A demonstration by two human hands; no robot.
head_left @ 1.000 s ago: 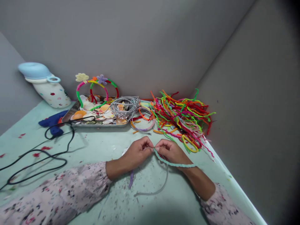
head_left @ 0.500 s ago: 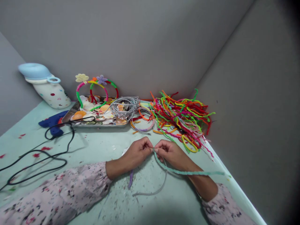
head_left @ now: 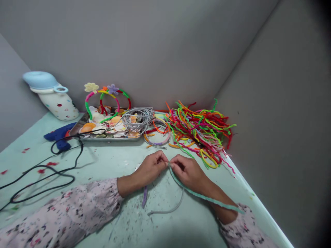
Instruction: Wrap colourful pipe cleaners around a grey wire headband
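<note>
My left hand [head_left: 152,167] and my right hand [head_left: 188,172] meet fingertip to fingertip over the middle of the table, each closed in a pinch. Between them is the end of a mint-green pipe cleaner [head_left: 204,197], whose long tail slants down to the right across my right forearm. A grey cord [head_left: 172,210] hangs from the same spot and curves down to the left onto the table. The exact join at the fingertips is too small to make out. A short purple pipe cleaner [head_left: 144,197] shows below my left wrist.
A metal tray [head_left: 113,139] of shells holds flower-topped pipe-cleaner hoops [head_left: 117,100] and a grey cord coil [head_left: 138,119]. Rightward lies a heap of coloured pipe cleaners [head_left: 201,127]. A blue glue gun [head_left: 60,136], its black cable [head_left: 41,167] and a bottle [head_left: 55,100] stand left.
The free tail of the mint-green pipe cleaner has swung down towards my right sleeve. My right hand has turned slightly; both hands keep their pinch at the same spot.
</note>
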